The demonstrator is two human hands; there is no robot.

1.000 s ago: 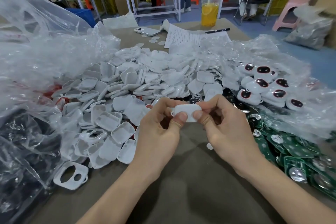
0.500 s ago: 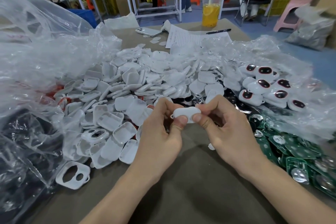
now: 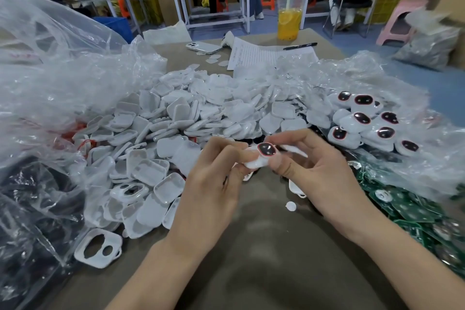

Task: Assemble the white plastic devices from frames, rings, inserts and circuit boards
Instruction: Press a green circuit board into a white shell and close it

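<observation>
At your far left a white frame (image 3: 98, 250) lies on the table (image 3: 276, 272) beside the heap of white shells (image 3: 176, 118). Your left hand (image 3: 211, 191) and right hand (image 3: 324, 178), fingers (image 3: 224, 148) curled, both pinch one white device (image 3: 261, 157), dark window up. Green circuit boards (image 3: 407, 209) lie rightward.
</observation>
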